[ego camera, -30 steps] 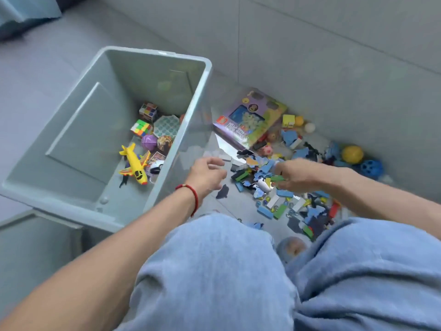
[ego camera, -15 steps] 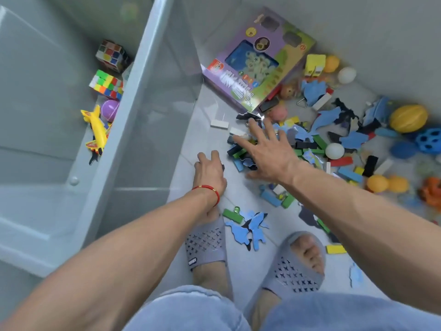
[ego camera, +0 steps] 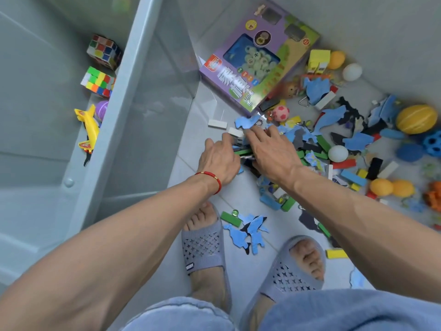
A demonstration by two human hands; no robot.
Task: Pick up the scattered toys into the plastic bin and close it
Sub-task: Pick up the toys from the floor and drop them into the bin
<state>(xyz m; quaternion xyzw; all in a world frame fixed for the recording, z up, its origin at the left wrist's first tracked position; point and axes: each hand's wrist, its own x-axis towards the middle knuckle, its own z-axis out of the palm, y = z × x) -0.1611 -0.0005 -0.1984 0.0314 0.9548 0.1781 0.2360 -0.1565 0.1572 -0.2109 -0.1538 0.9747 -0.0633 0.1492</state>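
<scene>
Your left hand (ego camera: 218, 158) and right hand (ego camera: 269, 151) press down together on the heap of blocks and foam pieces (ego camera: 307, 144), fingers loosely spread, nothing lifted; the plastic bin (ego camera: 133, 75) stands just left, nearest your left hand.

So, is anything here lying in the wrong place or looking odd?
Yes. Most toys still lie scattered on the floor beside the plastic bin: blocks, balls, blue foam pieces and a purple game box.
</scene>
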